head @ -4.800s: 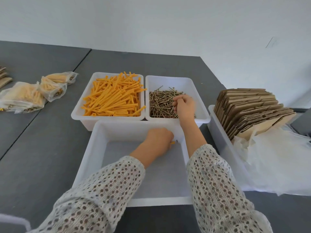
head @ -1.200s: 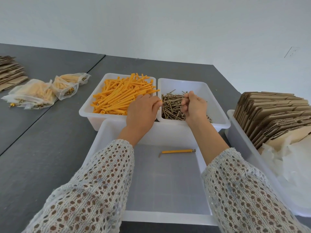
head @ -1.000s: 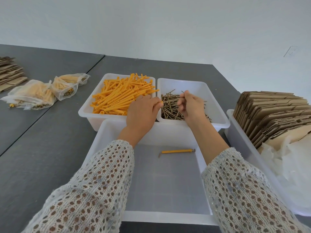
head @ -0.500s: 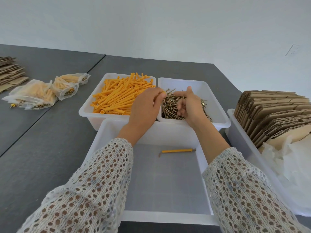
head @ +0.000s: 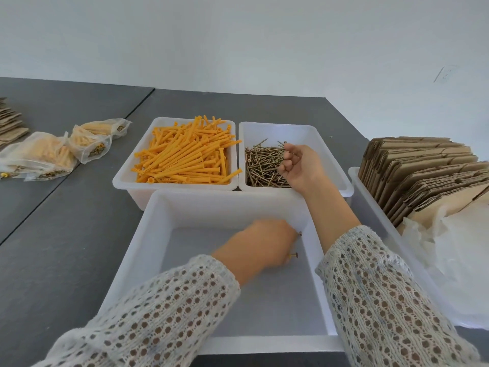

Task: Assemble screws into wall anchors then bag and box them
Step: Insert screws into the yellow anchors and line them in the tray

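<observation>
Two hands worked over three white bins. The left hand (head: 260, 245) was down inside the near bin (head: 148, 234), knuckles up, fingers curled over something; two screw heads (head: 295, 255) stuck out past its fingertips toward the bin's right wall, one above the other (whether both were in its grip, or one lay on the floor beneath it, I could not tell). That wall stood just beyond the screw heads, so little room was left on that side, while the bin floor to the left of the hand and back toward the wrist lay open.

The right hand (head: 299, 165) hovered over the screw bin (head: 304, 128) ahead of the left hand, palm turned leftward, fingers loosely curled, thumb and forefinger pinching a screw (head: 281, 143) above the heap of screws (head: 264, 165). The bin's far wall and right wall stood well apart from this hand; its forearm crossed the front rim and the near bin's right corner.

Left of the right hand, touching the screw bin rim to rim, sat the bin of orange wall anchors (head: 185, 160), piled above its edge at the back. Farther left of both hands, on the grey table (head: 66, 234), lay filled plastic bags (head: 39, 157) well apart from the bins, with wide bare tabletop between. To the right of the right forearm a fourth bin (head: 370, 207) held flat cardboard boxes (head: 423, 168) standing on edge and loose clear plastic bags (head: 463, 255), its rim just beside the near bin.
</observation>
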A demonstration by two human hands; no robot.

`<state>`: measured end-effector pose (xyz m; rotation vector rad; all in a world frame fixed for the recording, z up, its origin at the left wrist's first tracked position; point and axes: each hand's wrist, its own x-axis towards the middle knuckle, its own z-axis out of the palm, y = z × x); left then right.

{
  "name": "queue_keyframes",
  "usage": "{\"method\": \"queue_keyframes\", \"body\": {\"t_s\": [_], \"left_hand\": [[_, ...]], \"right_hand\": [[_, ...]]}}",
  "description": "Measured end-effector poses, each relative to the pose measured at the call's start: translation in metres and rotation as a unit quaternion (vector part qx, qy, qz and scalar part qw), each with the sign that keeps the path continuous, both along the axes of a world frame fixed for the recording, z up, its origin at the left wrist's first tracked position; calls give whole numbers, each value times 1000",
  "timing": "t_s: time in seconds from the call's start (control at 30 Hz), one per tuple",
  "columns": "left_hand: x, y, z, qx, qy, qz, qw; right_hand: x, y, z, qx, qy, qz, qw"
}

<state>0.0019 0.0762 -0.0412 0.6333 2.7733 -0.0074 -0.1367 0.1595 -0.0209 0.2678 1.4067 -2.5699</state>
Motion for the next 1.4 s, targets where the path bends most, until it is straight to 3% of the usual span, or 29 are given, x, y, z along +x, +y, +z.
{"method": "queue_keyframes", "body": {"t_s": [0.1, 0.23, 0.67, 0.73, 0.8, 0.87, 0.97, 1.07, 1.17, 1.3, 1.4], "left_hand": [[-6, 12, -6, -79, 76, -22, 994], [-11, 15, -6, -116, 135, -25, 984], [-11, 14, -11, -72, 196, -8, 978], [-13, 14, -11, -54, 199, -4, 979], [-17, 13, -6, -20, 201, 24, 979], [-21, 4, 5, 40, 246, 67, 966], [-26, -18, 20, 67, 353, 125, 925], [-33, -39, 27, 82, 401, 169, 897], [-40, -59, 29, 104, 417, 209, 878], [-48, -82, 21, 36, 342, 317, 884], [-49, -90, 17, 42, 315, 346, 883]], "right_hand": [[0, 0, 0, 9, 5, 9, 1000], [-1, -2, -1, 24, 12, 15, 1000], [-3, -7, -1, 150, 40, 34, 987], [-2, -10, -4, 273, 81, 13, 959], [-3, -9, -11, 469, 171, -18, 866], [-3, -7, -13, 594, 234, -32, 769], [-4, -6, -14, 659, 218, 56, 718], [-3, -12, -13, 692, 214, 183, 664], [-3, -14, -12, 702, 211, 225, 642], [-4, -11, -14, 680, 239, 205, 662], [-3, -11, -14, 669, 241, 192, 676]]}}
